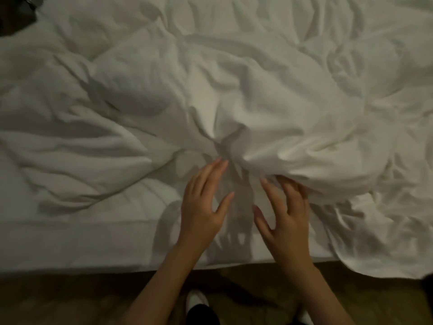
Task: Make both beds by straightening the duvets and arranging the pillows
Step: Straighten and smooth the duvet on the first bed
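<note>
Right fingertips (278, 184) under duvet (269, 127) fold

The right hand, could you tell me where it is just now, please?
In the head view the right hand is low and right of centre, fingers spread at the edge of the bunched duvet, beside the left hand.

Below the bed's edge I see a brownish floor (70, 301), dim and slightly blurred. My white shoe (196, 299) shows at the bottom of the view, and a dark trouser leg (201, 315) sits just beneath it. In the top left corner a dark object (14, 12) shows; I cannot tell what it is.
</note>
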The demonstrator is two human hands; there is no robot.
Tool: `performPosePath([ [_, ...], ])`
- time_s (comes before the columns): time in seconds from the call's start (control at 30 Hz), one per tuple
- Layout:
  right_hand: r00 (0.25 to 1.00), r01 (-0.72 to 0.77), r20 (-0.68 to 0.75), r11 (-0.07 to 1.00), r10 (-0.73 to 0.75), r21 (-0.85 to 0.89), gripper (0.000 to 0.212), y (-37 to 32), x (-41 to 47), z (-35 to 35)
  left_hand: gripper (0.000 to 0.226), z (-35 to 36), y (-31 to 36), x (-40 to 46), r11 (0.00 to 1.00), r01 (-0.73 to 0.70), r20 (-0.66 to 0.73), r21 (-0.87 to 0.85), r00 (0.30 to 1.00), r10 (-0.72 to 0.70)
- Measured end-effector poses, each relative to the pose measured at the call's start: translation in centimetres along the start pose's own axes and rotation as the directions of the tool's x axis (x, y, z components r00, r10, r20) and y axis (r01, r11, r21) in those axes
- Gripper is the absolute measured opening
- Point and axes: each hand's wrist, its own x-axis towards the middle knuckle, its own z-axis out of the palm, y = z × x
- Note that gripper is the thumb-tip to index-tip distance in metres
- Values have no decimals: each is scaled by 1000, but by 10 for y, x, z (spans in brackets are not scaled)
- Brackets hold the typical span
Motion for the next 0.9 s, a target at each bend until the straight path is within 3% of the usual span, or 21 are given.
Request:
performPosePath([
  [0.33,1000,-19,-4,974,19,-226,66,17,61,16,67,3,-2,80,981,-188,142,46,973,179],
  [0.5,999,-44,-16,973,42,-225,71,41,113,15,71,20,-4,132,971,-227,174,78,962,211],
  [0.9,974,-50,211,986,84,-160,82,158,269,30,83,90,-23,287,958,-202,279,201,950,142],
])
